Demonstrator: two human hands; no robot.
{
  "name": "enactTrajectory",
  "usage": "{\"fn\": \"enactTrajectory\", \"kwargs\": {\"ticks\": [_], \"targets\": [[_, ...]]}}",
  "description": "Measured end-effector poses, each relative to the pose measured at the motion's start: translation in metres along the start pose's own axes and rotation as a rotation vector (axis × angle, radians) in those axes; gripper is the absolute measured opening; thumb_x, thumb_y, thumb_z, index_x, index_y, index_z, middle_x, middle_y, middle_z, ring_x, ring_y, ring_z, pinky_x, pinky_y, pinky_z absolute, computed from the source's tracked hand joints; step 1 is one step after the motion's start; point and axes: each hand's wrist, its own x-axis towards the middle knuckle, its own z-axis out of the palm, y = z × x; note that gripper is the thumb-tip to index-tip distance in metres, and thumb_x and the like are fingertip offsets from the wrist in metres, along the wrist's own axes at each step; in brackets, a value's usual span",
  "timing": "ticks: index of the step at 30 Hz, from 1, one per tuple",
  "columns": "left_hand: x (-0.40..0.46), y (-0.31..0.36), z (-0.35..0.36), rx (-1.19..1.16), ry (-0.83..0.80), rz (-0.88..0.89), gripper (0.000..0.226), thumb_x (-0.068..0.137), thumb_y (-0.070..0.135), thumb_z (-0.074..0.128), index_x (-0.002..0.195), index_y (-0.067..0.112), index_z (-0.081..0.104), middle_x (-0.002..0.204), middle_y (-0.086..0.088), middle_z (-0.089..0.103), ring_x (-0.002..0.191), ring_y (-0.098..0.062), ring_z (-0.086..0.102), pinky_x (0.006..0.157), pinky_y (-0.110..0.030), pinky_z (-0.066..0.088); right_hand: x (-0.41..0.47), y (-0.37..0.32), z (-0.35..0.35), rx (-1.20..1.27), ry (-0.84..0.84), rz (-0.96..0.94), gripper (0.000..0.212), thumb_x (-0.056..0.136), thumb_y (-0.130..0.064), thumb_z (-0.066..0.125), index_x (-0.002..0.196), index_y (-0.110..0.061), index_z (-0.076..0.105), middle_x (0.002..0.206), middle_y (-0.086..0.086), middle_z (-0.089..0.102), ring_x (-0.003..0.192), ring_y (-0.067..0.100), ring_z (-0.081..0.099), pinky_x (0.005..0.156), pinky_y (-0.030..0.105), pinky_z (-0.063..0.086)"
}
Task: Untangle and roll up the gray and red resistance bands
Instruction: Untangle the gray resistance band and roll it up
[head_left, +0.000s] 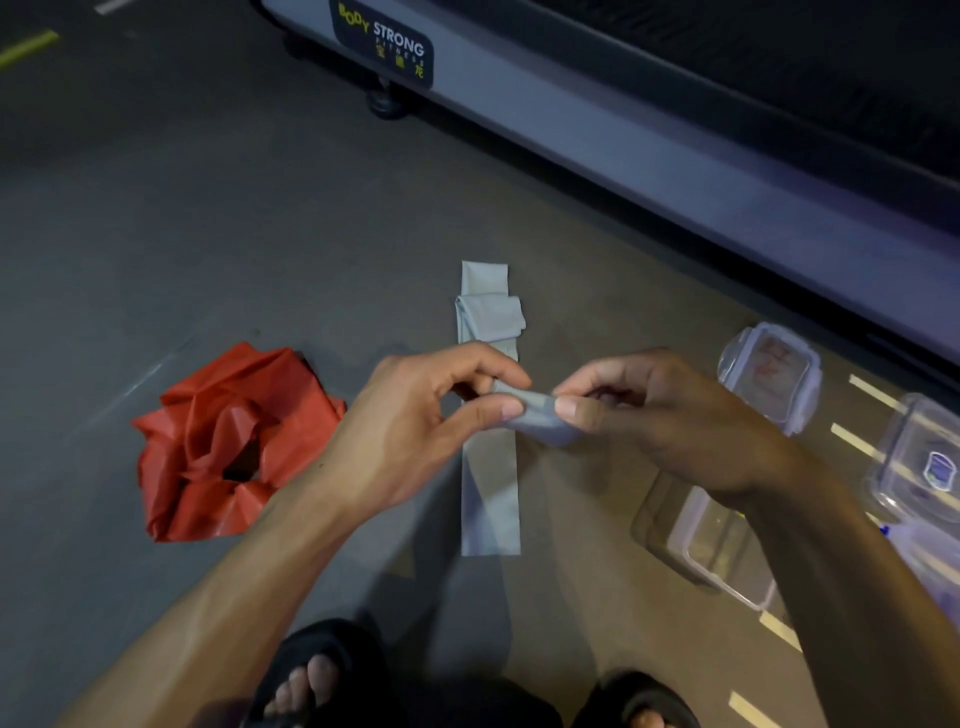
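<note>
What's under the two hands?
Under the left hand and right hand lies the flat gray rubber resistance band, stretched along the dark floor. Both hands pinch a small rolled part of it. The strip's middle is covered.

Bare floor (208, 218) lies open ahead and to the left, up to the treadmill base (649, 150) that walls off the far right side. The crumpled red band (228, 441) takes the near-left ground, the gray band (491, 499) runs down the middle, and clear plastic containers (769, 384) crowd the right, just beside the treadmill. Two sandalled feet (311, 680) close the near edge.
</note>
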Motion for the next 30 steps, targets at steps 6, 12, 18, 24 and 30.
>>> {"fn": "enactTrajectory", "kwargs": {"ticks": [6, 12, 18, 24, 30], "targets": [[0.012, 0.005, -0.011, 0.128, 0.003, 0.057, 0.013, 0.092, 0.032, 0.075, 0.102, 0.024, 0.077, 0.081, 0.016, 0.067, 0.084, 0.002, 0.065, 0.075, -0.007, 0.042, 0.000, -0.008, -0.006, -0.010, -0.032, 0.083, 0.022, 0.098, -0.033, 0.064, 0.089, -0.018, 0.077, 0.078, -0.003, 0.066, 0.076, 0.007, 0.057, 0.072, 0.021, 0.044], [0.018, 0.049, -0.028, 0.223, -0.061, 0.207, 0.015, 0.095, 0.036, 0.067, 0.098, 0.024, 0.075, 0.089, 0.028, 0.065, 0.088, 0.000, 0.063, 0.078, -0.020, 0.048, -0.021, -0.046, -0.018, -0.098, -0.061, 0.179, 0.028, 0.103, -0.029, 0.059, 0.079, -0.018, 0.069, 0.068, -0.007, 0.056, 0.062, 0.000, 0.050, 0.069, 0.024, 0.040], [0.012, 0.121, -0.056, 0.278, -0.121, 0.246, 0.017, 0.097, 0.035, 0.064, 0.095, 0.022, 0.074, 0.089, 0.019, 0.068, 0.087, 0.000, 0.059, 0.080, -0.009, 0.038, -0.066, -0.111, -0.022, -0.203, -0.026, 0.185, 0.028, 0.103, -0.030, 0.060, 0.078, -0.018, 0.063, 0.074, 0.003, 0.052, 0.073, 0.016, 0.048, 0.067, 0.028, 0.041], [0.000, 0.204, -0.093, 0.214, -0.181, 0.141, 0.011, 0.099, 0.026, 0.068, 0.095, 0.019, 0.076, 0.088, 0.015, 0.073, 0.083, 0.003, 0.066, 0.077, -0.010, 0.044, -0.129, -0.183, -0.032, -0.448, 0.059, 0.010, 0.030, 0.103, -0.042, 0.058, 0.103, -0.014, 0.070, 0.086, -0.007, 0.063, 0.079, 0.008, 0.053, 0.075, 0.025, 0.043], [-0.038, 0.247, -0.106, 0.113, -0.144, 0.105, 0.012, 0.099, 0.025, 0.067, 0.091, 0.022, 0.076, 0.083, 0.015, 0.073, 0.076, 0.002, 0.063, 0.076, -0.017, 0.047, -0.174, -0.220, -0.010, -0.397, 0.210, -0.228, 0.007, 0.096, -0.024, 0.072, 0.099, -0.019, 0.075, 0.088, -0.010, 0.071, 0.079, -0.003, 0.061, 0.077, 0.016, 0.047]]}}
